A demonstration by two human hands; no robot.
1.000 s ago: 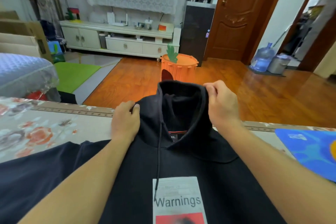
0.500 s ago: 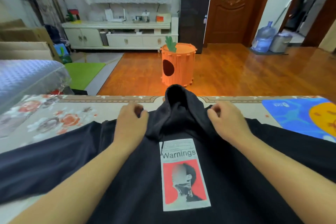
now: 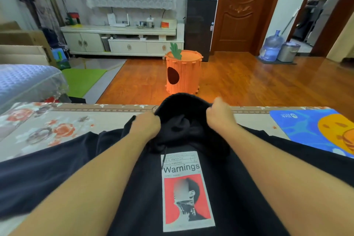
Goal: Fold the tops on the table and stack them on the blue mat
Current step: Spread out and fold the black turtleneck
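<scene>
A black hoodie (image 3: 239, 188) lies front side up across the floral table (image 3: 47, 128), its "Warnings" print facing me. Its hood (image 3: 182, 109) stands bunched up at the table's far edge. My left hand (image 3: 146, 125) grips the hood's left edge with curled fingers. My right hand (image 3: 220, 116) grips the hood's right edge and holds it slightly raised. The left sleeve stretches out towards the left. The blue mat (image 3: 298, 126) with an orange figure lies at the table's far right, with the hoodie's right shoulder close beside it.
Past the table's far edge stands an orange carrot-shaped stool (image 3: 183, 73) on the wooden floor. A quilted blue cover (image 3: 26, 80) is at the left. A white cabinet (image 3: 122, 42) lines the back wall.
The hoodie has come down from being held up and now lies flat on the table with its whole print in view. Both hands have stayed on the hood's edges, now spread wider.
</scene>
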